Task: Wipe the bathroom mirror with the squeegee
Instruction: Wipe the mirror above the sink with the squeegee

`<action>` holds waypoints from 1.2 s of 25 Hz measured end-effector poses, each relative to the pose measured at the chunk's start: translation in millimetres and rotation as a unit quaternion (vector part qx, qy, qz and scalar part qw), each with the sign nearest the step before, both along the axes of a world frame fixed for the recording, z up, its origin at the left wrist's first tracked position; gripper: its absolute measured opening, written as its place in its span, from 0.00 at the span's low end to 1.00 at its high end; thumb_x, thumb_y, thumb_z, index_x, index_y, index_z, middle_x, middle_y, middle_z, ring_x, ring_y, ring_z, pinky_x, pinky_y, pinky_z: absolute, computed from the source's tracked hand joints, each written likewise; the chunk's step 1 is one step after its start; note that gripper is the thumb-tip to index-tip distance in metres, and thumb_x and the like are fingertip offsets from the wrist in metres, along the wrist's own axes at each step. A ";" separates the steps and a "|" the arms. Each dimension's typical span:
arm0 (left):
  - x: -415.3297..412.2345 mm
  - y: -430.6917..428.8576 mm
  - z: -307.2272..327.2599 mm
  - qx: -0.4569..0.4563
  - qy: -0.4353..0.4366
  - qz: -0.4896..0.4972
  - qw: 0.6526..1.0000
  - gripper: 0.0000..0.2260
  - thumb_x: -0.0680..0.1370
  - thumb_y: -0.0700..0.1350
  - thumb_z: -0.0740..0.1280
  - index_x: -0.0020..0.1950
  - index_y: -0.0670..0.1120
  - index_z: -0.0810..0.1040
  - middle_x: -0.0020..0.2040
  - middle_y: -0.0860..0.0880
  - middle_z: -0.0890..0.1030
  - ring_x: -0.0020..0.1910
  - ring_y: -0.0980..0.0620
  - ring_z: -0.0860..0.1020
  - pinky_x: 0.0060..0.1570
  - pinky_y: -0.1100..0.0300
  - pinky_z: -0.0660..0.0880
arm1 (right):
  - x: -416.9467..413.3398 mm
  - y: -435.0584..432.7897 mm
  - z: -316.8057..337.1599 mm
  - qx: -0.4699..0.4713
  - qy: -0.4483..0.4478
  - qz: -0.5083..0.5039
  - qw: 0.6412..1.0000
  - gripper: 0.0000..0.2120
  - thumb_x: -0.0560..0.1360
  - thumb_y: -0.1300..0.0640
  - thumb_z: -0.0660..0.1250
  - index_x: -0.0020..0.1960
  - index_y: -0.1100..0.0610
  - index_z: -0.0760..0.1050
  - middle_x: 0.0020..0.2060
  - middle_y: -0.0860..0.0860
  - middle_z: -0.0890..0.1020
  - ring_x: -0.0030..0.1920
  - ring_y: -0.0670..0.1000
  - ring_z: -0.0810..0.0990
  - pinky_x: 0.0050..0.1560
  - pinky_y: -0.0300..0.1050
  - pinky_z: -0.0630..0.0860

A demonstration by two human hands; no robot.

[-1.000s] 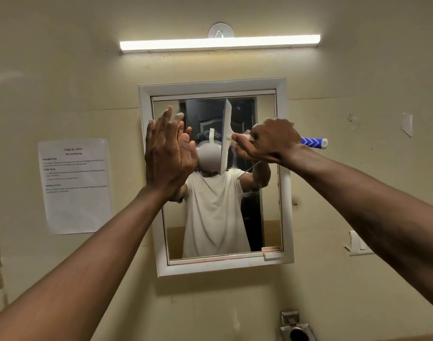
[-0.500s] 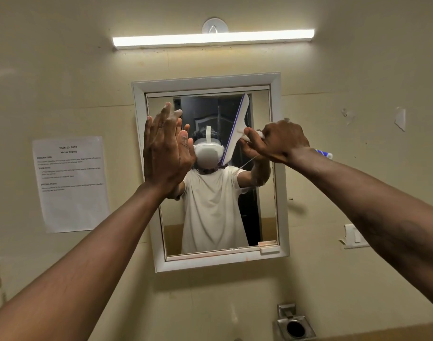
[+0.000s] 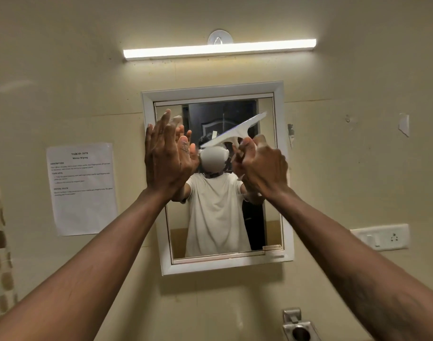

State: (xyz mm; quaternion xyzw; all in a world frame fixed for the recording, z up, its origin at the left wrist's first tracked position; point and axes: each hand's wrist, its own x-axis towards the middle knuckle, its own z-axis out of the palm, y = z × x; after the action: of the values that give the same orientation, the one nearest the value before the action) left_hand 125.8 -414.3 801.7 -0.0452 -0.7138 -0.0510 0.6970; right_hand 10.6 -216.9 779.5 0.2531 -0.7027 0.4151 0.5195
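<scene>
Head camera, bathroom: we lay our left hand, fingers straight, flat on the left side of the white-framed mirror, seemingly to steady it. Our right hand grips the handle of the white squeegee, its blade slanting up and right across the upper glass, likely mid-stroke.

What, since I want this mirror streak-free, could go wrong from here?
1. The left hand seems to press flat on the mirror glass, so it may leave fresh fingerprints.
2. The squeegee, gripped by the right hand, sits tilted diagonally near the top right; uneven blade contact could leave streaks or missed corners.
</scene>
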 end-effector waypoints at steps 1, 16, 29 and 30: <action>-0.5 -1.9 0.9 0.006 0.001 -0.003 1.000 0.24 0.83 0.50 0.54 0.75 0.42 0.71 0.80 0.41 0.67 0.81 0.43 0.65 0.83 0.44 0.54 | 7.2 -13.8 -3.2 -0.012 -0.002 0.028 1.000 0.15 0.83 0.40 0.52 0.55 0.49 0.70 0.33 0.46 0.78 0.32 0.49 0.81 0.28 0.44 0.78; 6.5 -56.4 0.9 -0.021 0.008 -0.006 1.000 0.19 0.84 0.45 0.58 0.74 0.43 0.71 0.80 0.41 0.67 0.81 0.44 0.65 0.83 0.44 0.55 | 33.9 -82.9 40.7 -0.089 0.054 -0.032 0.994 0.23 0.84 0.59 0.58 0.79 0.57 0.66 0.34 0.49 0.74 0.31 0.46 0.71 0.29 0.32 0.62; 3.2 -85.8 -6.9 -0.026 -0.010 -0.020 0.999 0.19 0.84 0.45 0.58 0.74 0.44 0.71 0.81 0.42 0.67 0.81 0.45 0.64 0.83 0.43 0.55 | 25.5 -93.6 52.1 -0.064 0.012 -0.026 0.998 0.23 0.84 0.59 0.61 0.79 0.59 0.65 0.36 0.48 0.77 0.30 0.42 0.73 0.30 0.27 0.66; 2.6 -85.9 -8.2 -0.024 -0.012 -0.021 0.999 0.19 0.84 0.45 0.58 0.74 0.44 0.71 0.81 0.42 0.67 0.81 0.45 0.64 0.82 0.43 0.55 | 25.5 -93.5 47.1 -0.057 0.007 -0.023 0.998 0.24 0.84 0.58 0.61 0.79 0.59 0.64 0.37 0.49 0.79 0.31 0.43 0.75 0.31 0.28 0.68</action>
State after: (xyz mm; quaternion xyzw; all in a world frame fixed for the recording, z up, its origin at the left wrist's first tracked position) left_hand 128.3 -500.2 793.5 -0.0762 -0.7221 -0.0490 0.6858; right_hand 36.1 -310.3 826.6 0.2096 -0.6801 0.4404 0.5473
